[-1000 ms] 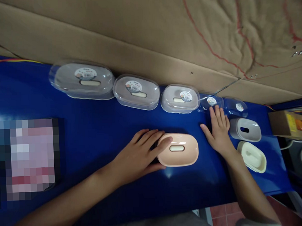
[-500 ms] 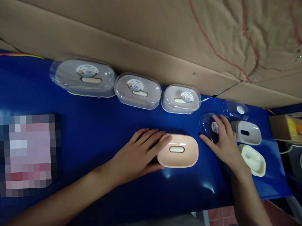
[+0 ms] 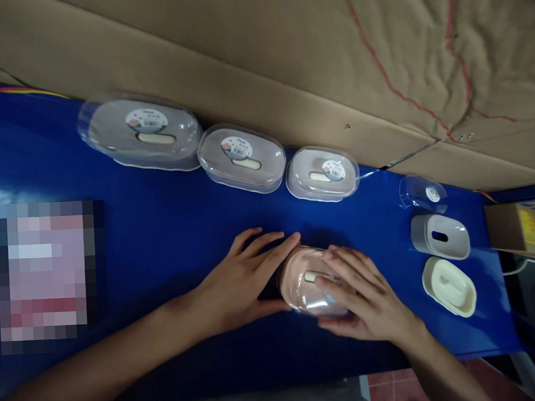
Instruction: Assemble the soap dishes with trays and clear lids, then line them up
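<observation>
A peach oval soap dish [image 3: 297, 273] with a cream slot in its middle sits on the blue table before me. My left hand [image 3: 240, 281] grips its left end, the thumb at the near side and the fingers at the far side. Over the dish lies a clear plastic lid [image 3: 319, 304], held by my right hand [image 3: 364, 294] with the fingers curved across its top and right end. The lid's sticker is mostly hidden under those fingers. Whether the lid is fully seated, I cannot tell.
Along the back stand three grey soap dishes under clear lids, the left one [image 3: 143, 135], the middle one [image 3: 243, 159] and the right one [image 3: 323, 173]. To the right are a loose clear lid [image 3: 420, 194], a grey slotted tray [image 3: 455, 239] and a cream tray [image 3: 453, 287]. A cardboard box [image 3: 501, 228] is beyond.
My right hand has brought the clear lid from the table on the right leftward onto the peach soap dish. My left hand has stayed at the dish's left end.
</observation>
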`<state>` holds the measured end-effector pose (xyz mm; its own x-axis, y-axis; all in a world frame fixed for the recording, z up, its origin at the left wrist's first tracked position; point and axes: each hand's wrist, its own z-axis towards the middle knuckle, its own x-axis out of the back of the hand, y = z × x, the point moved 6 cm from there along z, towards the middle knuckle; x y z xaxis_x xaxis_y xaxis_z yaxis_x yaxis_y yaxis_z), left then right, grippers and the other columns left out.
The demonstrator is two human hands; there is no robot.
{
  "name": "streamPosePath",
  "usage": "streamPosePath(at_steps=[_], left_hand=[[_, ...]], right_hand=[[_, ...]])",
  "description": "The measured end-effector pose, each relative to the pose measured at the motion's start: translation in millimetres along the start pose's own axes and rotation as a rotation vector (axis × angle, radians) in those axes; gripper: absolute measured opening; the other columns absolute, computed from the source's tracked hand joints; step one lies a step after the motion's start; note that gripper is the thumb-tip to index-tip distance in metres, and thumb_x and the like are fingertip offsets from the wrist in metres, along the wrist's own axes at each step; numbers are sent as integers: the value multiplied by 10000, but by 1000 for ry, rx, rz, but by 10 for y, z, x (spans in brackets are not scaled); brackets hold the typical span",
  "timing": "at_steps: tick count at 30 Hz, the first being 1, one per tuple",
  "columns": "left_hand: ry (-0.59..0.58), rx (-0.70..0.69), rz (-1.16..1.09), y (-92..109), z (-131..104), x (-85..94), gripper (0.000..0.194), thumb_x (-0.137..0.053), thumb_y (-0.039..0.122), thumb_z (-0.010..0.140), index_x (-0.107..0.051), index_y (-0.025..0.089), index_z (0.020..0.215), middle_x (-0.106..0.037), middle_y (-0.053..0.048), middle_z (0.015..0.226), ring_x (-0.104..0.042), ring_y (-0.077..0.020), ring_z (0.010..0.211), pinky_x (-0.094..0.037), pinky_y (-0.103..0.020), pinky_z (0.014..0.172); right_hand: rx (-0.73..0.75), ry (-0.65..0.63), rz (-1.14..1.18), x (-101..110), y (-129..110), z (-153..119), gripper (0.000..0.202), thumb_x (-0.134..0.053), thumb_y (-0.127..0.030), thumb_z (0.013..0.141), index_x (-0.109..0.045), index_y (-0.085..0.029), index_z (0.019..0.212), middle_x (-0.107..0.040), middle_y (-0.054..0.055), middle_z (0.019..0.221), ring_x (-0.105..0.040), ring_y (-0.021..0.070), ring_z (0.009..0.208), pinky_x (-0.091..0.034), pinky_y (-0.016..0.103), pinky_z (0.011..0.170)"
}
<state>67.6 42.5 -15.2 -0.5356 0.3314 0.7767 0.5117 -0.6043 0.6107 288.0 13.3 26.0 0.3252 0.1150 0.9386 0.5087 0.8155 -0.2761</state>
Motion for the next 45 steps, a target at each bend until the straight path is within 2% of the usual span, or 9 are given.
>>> streamPosePath(at_steps=[6, 15, 22, 26, 30, 36, 38, 41, 45], left_hand=[[-37, -19, -48, 58, -8, -42, 943, -784, 571, 963, -296, 179, 1668, -631, -128, 1563, -475, -346, 1529, -108, -551, 1311], [-48, -33, -67, 86, -3, -41, 840, -785, 537, 970, -393, 182, 1623, -621, -119, 1576, -465, -352, 1541, -139, -579, 1323], [-50, -45, -57, 79, -15, -31, 801, -746, 526, 1003, -391, 165, 1624, -603, -121, 1595, -457, -340, 1547, -108, -554, 1335], [-63, -56, -49, 88, -12, -31, 841, -742, 542, 1001, -364, 159, 1648, -590, -152, 1599, -462, -350, 1547, -119, -573, 1336], [-59, -87, -16, 127, -9, -22, 992, -756, 666, 940, -320, 182, 1689, -587, -169, 1596, -468, -381, 1539, -140, -621, 1329], [-44, -76, -29, 131, -9, 6, 917, -750, 616, 968, -355, 192, 1679, -621, -156, 1563, -505, -365, 1513, -187, -618, 1327], [-36, -77, -39, 127, -7, 20, 901, -751, 611, 968, -373, 190, 1669, -631, -163, 1549, -522, -366, 1498, -187, -624, 1326], [-33, -79, -43, 122, -2, 33, 863, -755, 595, 971, -404, 185, 1644, -643, -163, 1535, -548, -360, 1472, -170, -618, 1327], [-25, -78, -38, 117, 7, 43, 839, -759, 600, 966, -434, 190, 1622, -660, -154, 1514, -564, -358, 1454, -169, -600, 1325]], right_hand=[[17, -38, -31, 49, -132, 36, 613, -763, -433, 976, -606, -181, 1512, -574, 153, 1615, -377, 370, 1612, -414, 550, 1245], [-17, -62, -27, 36, -164, 71, 590, -751, -412, 975, -617, -206, 1511, -593, 126, 1599, -389, 355, 1600, -396, 542, 1252], [10, 30, -41, -31, -146, 35, 644, -771, -465, 938, -622, -190, 1502, -282, 130, 1799, -426, 387, 1577, -460, 542, 1183], [10, 97, -35, -66, -133, 21, 664, -781, -517, 922, -644, -194, 1486, -330, 138, 1779, -497, 409, 1528, -528, 542, 1100], [17, 89, -27, -83, -133, 7, 723, -635, -657, 1000, -584, -209, 1566, -397, 150, 1746, -509, 409, 1526, -541, 555, 1108], [22, 62, 112, -67, -20, -71, 836, -399, -746, 1061, -376, -212, 1703, -475, 155, 1692, -521, 387, 1516, -533, 575, 1145], [-76, 73, 145, 50, 161, -113, 772, -318, -726, 1086, -395, -257, 1694, -470, 127, 1693, -547, 355, 1497, -543, 533, 1143], [-449, 185, -50, 473, 591, -322, 538, -468, -585, 1101, -577, -312, 1551, -581, 102, 1586, -587, 363, 1443, -524, 546, 1135], [-951, 125, -280, 1098, 1067, -1096, 298, -603, -524, 1049, -742, -316, 1210, -797, 92, 1155, -763, 360, 1092, -573, 523, 949]])
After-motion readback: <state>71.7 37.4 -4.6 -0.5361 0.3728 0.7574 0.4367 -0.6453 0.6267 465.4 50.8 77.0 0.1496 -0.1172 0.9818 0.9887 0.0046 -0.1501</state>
